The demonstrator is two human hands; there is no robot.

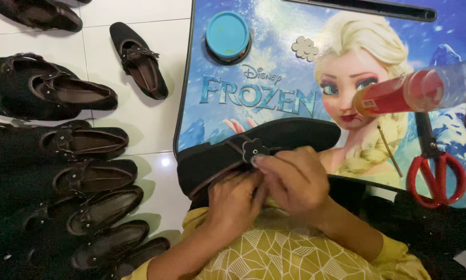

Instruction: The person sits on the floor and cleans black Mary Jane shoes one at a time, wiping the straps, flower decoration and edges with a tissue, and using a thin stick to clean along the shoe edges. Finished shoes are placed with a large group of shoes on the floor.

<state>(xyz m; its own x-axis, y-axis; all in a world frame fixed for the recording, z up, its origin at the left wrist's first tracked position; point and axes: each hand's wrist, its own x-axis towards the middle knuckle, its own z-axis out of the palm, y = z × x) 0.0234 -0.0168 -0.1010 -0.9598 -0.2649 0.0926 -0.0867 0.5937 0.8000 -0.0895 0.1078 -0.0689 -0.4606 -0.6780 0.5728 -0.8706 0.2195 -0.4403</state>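
Note:
A black suede shoe [274, 136] lies sideways across the near edge of a small picture-printed table [274, 62]. My left hand [235, 199] grips the shoe from below, near its opening. My right hand [295, 179] rests over the strap, its thumb and fingertip pressed against a black flower-shaped ornament [253, 149] on the strap. Both hands touch each other over the shoe.
A round blue-lidded tub [227, 34] and a pale flower-shaped piece [305, 48] lie on the table. A clear bottle of red liquid [419, 89], red-handled scissors [436, 168] and a thin stick [389, 150] are at right. Several dark shoes [72, 140] line the white tiled floor at left.

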